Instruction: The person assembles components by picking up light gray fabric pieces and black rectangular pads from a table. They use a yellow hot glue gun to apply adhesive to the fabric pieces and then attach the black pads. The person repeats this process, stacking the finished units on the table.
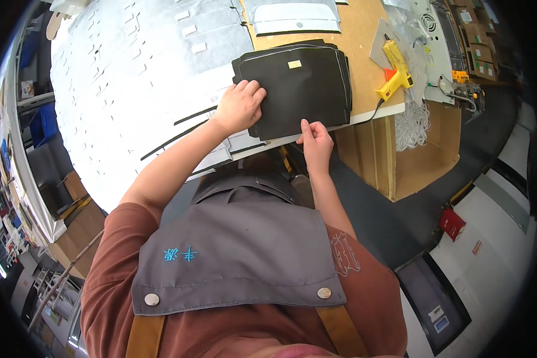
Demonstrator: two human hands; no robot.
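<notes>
The stack of black panels lies flat near the table's near edge, straight in front of you, its corners cut at angles and a small yellow label toward the far side of its top face. Your left hand rests on the stack's left side, fingers bent together with the knuckles up; you hide the fingertips, so whether they grip the edge cannot be told. Your right hand is at the near edge, thumb raised against the black, the other fingers partly folded behind it; whether they pinch a panel is also unclear.

Just beyond the stack lies a pale panel with a dark near edge. To your left, broad white sheets with small slits and tabs spread across the table, and dark strips lie near your left forearm. On the right, a yellow glue gun lies on the brown tabletop, its dark cord running toward the near edge. Further right and lower, an open cardboard box has looped white cord hanging in it. You wear a grey apron over a brown shirt.
</notes>
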